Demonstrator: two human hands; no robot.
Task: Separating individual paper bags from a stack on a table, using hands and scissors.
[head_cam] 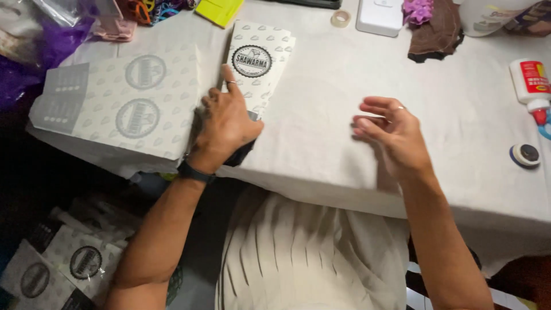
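On the cloth-covered table (pixel 321 132), near its front edge, the left hand (pixel 227 123) is laid palm-down on a folded paper bag (pixel 258 63) printed with a round dark emblem and a pale repeated pattern. Its fingers (pixel 213 99) are spread and pressed flat along the bag's left side, where the bag meets a larger unfolded printed sheet (pixel 123 103) that carries two grey round emblems; nothing is gripped. A ring is worn on the index finger, and a dark band (pixel 195 172) is worn at the wrist. A dark object is partly covered under the heel of that hand; its kind cannot be told. The right hand (pixel 390 132) is held just above the bare cloth, well apart from the bag, with the fingers loosely curled toward the left and nothing held. At the right end of the table, a white glue bottle (pixel 531 83) with a red label and a small round dark-centred disc (pixel 525 155) are placed. More printed bags (pixel 63 264) are stacked below the table at the lower left.
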